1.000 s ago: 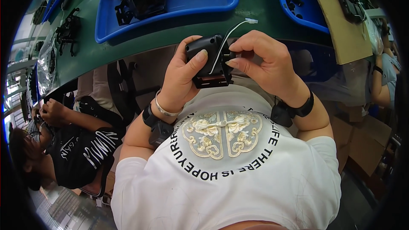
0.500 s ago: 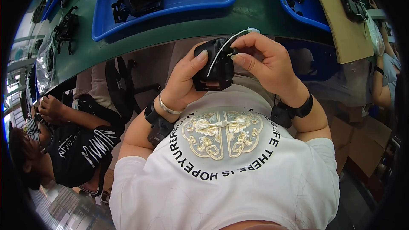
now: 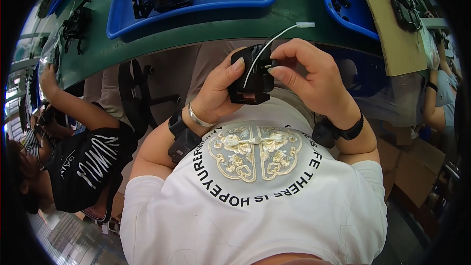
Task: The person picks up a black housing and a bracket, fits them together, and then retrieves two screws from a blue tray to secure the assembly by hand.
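Note:
Wrapped around a black plastic housing [image 3: 249,81], my left hand [image 3: 216,88] keeps it in front of my chest, thumb on its upper face. A white and black cable [image 3: 274,38] runs up across the housing and ends in a white connector [image 3: 305,24] hanging free above my right hand. My right hand [image 3: 311,76] pinches a small black part with a thin metallic shaft [image 3: 269,66] between thumb and forefinger. That shaft points at the housing's right side; whether it enters a hole I cannot tell.
On the green table [image 3: 196,28] a blue tray [image 3: 235,6] holds black brackets. A second blue tray [image 3: 355,24] holds small black parts, beside a cardboard sheet [image 3: 400,54]. Black parts [image 3: 76,29] lie at the left, near a co-worker's arm [image 3: 78,105]. Another person's arm [image 3: 431,95] is at the right.
The connector end of the cable has swung up and right, away from my right fingers. My hands and the housing shift slightly right in view. The co-worker's arm at left has reached toward the table.

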### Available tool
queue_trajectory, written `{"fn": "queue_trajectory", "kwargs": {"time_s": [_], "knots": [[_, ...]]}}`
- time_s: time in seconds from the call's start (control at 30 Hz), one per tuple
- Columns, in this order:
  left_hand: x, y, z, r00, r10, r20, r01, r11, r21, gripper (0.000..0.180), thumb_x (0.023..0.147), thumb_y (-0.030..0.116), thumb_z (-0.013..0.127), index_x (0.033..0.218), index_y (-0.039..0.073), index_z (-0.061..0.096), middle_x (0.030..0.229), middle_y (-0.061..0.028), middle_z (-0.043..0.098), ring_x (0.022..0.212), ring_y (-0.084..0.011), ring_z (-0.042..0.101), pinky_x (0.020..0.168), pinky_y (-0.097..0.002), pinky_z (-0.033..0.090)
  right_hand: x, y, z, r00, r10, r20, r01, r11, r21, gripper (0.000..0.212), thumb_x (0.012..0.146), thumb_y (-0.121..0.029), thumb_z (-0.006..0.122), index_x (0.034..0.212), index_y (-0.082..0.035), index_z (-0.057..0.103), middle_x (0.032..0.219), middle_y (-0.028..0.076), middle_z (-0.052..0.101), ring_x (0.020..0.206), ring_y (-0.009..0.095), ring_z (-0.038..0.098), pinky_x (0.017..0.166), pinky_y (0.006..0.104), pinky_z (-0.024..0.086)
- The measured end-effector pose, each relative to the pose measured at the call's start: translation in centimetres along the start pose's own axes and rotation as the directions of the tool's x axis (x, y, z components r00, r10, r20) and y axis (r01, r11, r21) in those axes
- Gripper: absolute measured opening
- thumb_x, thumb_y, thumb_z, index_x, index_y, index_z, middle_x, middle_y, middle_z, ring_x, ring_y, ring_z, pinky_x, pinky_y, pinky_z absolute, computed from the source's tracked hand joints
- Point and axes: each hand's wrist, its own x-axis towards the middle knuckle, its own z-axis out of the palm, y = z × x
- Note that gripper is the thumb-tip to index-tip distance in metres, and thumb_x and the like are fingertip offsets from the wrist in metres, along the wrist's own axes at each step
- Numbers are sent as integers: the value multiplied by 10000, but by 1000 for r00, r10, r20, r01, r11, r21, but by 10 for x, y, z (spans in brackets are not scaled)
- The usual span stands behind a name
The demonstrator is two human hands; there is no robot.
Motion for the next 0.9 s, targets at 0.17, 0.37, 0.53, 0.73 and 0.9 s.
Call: {"fn": "queue_trajectory", "kwargs": {"time_s": [0.17,0.37,0.53,0.73,0.9], "knots": [[0,-1,0,998,-34,-50,37,997,66,439,889,267,581,1238,61,411,1057,-84,561,841,-164,622,670,-310,552,4,7,8,988,150,-19,-136,935,328,200,870,-137,610,985,16,553,871,76,600,778,122,566,725,233,465],[-3,-2,1,989,-145,16,143,985,100,448,880,230,596,1243,55,399,1048,-87,561,885,-165,628,724,-316,559,38,8,-2,896,269,352,-312,947,70,193,905,-147,566,999,17,527,872,48,617,789,113,580,765,219,461],[-6,1,-4,987,-152,43,146,981,130,501,882,305,574,1273,56,384,1031,-90,574,867,-176,630,694,-303,545,29,33,-1,905,260,336,-403,779,481,181,914,-151,553,985,15,533,864,34,620,798,117,587,759,226,471],[-7,0,-9,992,-85,88,84,996,23,438,904,294,552,1250,66,412,1025,-85,570,841,-159,621,577,-236,515,0,10,-8,977,208,50,-213,914,346,176,867,-88,606,1001,14,552,876,52,607,775,126,585,727,230,486],[-7,0,-4,999,-47,22,45,994,99,428,906,296,550,1241,68,412,1022,-87,568,839,-168,623,586,-253,527,-10,-2,0,986,-168,-4,168,985,41,234,772,-21,688,980,13,586,868,88,596,731,146,582,647,232,487]]}}
